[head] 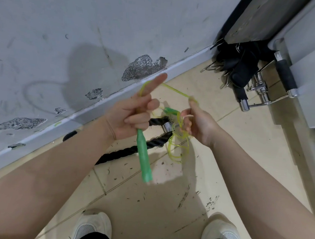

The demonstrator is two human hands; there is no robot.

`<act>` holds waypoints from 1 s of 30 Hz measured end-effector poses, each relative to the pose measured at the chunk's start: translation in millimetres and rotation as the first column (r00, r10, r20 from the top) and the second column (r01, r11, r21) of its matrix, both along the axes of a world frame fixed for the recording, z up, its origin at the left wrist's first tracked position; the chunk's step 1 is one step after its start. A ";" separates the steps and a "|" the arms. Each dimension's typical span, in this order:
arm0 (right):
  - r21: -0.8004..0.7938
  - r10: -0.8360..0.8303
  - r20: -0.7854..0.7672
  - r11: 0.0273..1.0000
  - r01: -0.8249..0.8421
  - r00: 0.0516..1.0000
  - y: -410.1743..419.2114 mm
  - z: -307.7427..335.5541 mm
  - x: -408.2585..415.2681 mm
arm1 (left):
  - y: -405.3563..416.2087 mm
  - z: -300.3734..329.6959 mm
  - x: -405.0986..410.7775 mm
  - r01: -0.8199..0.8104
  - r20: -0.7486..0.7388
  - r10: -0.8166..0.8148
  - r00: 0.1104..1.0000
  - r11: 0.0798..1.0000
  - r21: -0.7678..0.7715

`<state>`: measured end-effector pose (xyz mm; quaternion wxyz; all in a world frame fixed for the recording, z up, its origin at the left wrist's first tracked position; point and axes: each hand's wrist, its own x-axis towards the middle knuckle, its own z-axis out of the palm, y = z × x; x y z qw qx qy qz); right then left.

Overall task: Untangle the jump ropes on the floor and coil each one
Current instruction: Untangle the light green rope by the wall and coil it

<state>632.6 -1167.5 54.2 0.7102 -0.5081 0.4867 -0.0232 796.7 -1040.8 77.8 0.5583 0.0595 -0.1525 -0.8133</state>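
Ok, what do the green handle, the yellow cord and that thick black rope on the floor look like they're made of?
Green handle, held by the left hand: probably plastic, smooth and matte. Yellow cord: likely clear vinyl, since it is thin, glossy and see-through. Black rope: twisted fibre, with visible strands and a frayed end.

Two hands [135,116] [198,125], two green handles [144,155] [171,111], one yellow cord [178,146], one black rope [125,151], two white shoes [92,227] [222,232].

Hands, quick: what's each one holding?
Left hand: grips a green handle, cord looped over its forefinger.
Right hand: pinches the yellow cord.
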 end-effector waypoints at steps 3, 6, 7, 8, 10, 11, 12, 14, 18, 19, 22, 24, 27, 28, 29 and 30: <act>-0.187 0.434 -0.422 0.817 -0.545 0.796 8.7 -6.0 -8.6 | 1.4 6.5 3.4 -0.183 0.262 0.156 0.952 0.979 0.084; -0.125 0.656 -0.615 0.467 -0.876 0.438 19.2 -6.0 -3.8 | 2.0 6.6 -3.9 -0.438 0.486 0.268 0.832 0.855 0.277; -0.097 0.678 -0.668 0.327 -0.940 0.305 24.0 -2.7 0.2 | 0.6 3.8 -6.5 -0.513 0.542 0.284 0.791 0.791 0.334; -0.065 0.697 -0.689 0.214 -0.975 0.199 29.4 -0.2 4.3 | -1.3 -0.1 -8.3 -0.584 0.593 0.297 0.749 0.719 0.377; 0.007 0.764 -0.644 0.066 -0.998 0.046 42.3 2.7 12.0 | -3.7 -7.4 -8.7 -0.704 0.662 0.333 0.671 0.565 0.429; 0.015 0.789 -0.613 0.061 -0.998 0.039 48.5 2.7 15.5 | -3.9 -10.9 -8.7 -0.737 0.670 0.358 0.650 0.511 0.442; -0.015 0.801 -0.596 0.051 -0.999 0.050 54.8 5.3 18.9 | -3.2 -13.4 -9.2 -0.756 0.673 0.377 0.637 0.478 0.447; -0.066 0.813 -0.580 0.019 -0.998 0.054 61.8 11.5 25.4 | -1.1 -18.1 -10.0 -0.771 0.711 0.344 0.613 0.454 0.445; -0.243 0.716 -0.684 -0.038 -0.969 0.143 55.7 35.5 30.8 | 10.3 -29.1 -6.1 -0.729 0.921 0.034 0.387 0.623 0.283; -0.333 0.653 -0.725 -0.052 -0.942 0.220 49.1 41.6 30.4 | 13.8 -29.8 -6.0 -0.671 0.953 -0.032 0.302 0.703 0.236; -0.628 0.415 -0.726 -0.073 -0.775 0.549 23.9 58.5 29.3 | 16.3 -17.5 -11.9 -0.521 0.978 -0.098 0.182 0.834 0.180; -0.764 0.211 -0.640 -0.074 -0.640 0.739 7.8 66.9 27.6 | 9.5 -3.1 -15.9 -0.505 0.965 -0.053 0.256 0.844 0.180; -0.926 0.024 -0.377 0.001 -0.377 0.926 -5.0 85.1 24.4 | -10.1 33.5 -15.9 -0.389 0.904 -0.060 0.424 0.889 0.241; -0.948 0.020 -0.291 0.129 -0.291 0.957 -7.9 94.4 26.2 | -17.7 48.6 -15.9 -0.302 0.899 -0.098 0.426 0.922 0.244; -0.935 0.034 -0.215 0.281 -0.216 0.976 -11.5 102.9 29.0 | -24.8 62.3 -16.8 -0.197 0.908 -0.142 0.395 0.952 0.235; -0.889 0.071 -0.168 0.419 -0.182 0.983 -14.5 108.9 31.6 | -30.2 74.6 -18.7 -0.082 0.921 -0.187 0.342 0.970 0.228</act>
